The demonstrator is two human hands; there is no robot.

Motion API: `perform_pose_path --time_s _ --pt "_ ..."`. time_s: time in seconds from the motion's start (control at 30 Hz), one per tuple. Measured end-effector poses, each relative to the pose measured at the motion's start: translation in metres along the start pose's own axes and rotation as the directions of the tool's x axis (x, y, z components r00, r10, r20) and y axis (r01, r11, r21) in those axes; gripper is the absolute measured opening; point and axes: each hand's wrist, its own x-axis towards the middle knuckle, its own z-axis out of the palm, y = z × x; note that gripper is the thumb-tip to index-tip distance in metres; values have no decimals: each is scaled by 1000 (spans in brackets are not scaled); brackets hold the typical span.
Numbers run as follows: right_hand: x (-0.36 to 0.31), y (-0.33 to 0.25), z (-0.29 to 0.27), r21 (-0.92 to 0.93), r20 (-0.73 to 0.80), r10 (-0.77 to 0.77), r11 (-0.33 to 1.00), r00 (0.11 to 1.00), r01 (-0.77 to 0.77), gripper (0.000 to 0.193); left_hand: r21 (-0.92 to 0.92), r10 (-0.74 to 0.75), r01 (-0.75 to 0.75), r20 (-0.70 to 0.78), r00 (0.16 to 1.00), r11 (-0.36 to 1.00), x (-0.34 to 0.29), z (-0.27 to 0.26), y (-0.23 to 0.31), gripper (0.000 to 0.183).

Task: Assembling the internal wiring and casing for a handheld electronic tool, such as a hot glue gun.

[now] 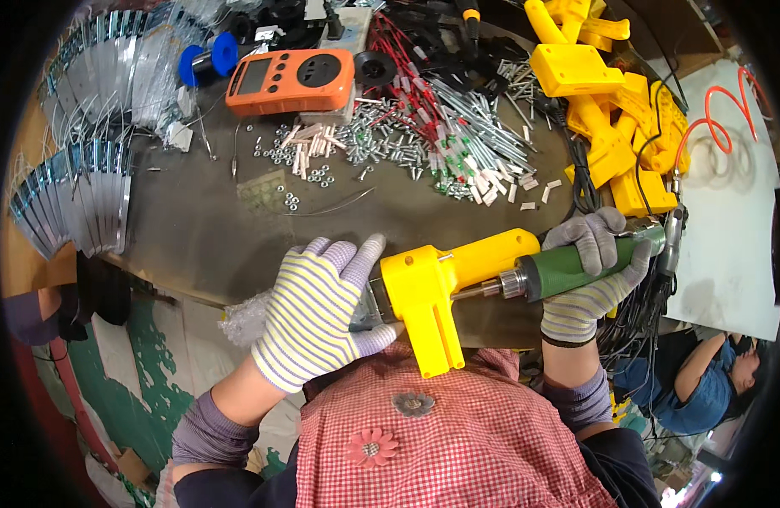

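Note:
My left hand (pixel 318 309), in a striped work glove, grips the left end of a yellow plastic tool housing (pixel 445 284) held just above the near table edge. My right hand (pixel 591 275), in a grey glove, is closed around a green pneumatic screwdriver (pixel 567 267). The screwdriver's metal tip presses into the side of the yellow housing. An air hose runs off the driver's rear toward the right.
Several more yellow housings (pixel 606 110) are piled at the far right. Loose screws (pixel 381 140), white sleeves and red-wired parts lie across the dark table (pixel 212 229), by an orange meter (pixel 290 80). Bagged parts (pixel 77 186) fan out on the left. Another person (pixel 703 385) sits lower right.

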Motion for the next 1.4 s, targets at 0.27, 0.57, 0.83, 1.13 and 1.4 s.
perform_pose_path --time_s 0.27,0.57,0.83,1.13,1.4 --pt "-3 3 8 -51 -11 -8 999 1000 7 32 -29 -9 9 2 1000 1000 1 -4 1 93" --pt "-2 4 9 -92 6 -6 996 1000 7 32 -11 -7 7 6 1000 1000 2 -3 1 94" --pt "-4 5 11 -70 18 -4 998 1000 5 31 -7 -1 1 1 1000 1000 1 -5 1 94" --pt "-2 5 26 -263 -101 4 964 995 -30 38 20 -25 24 53 998 1000 3 -11 4 97" --pt "45 -26 19 -228 -20 -39 973 999 33 34 44 -73 73 11 997 996 -9 -3 -3 91"
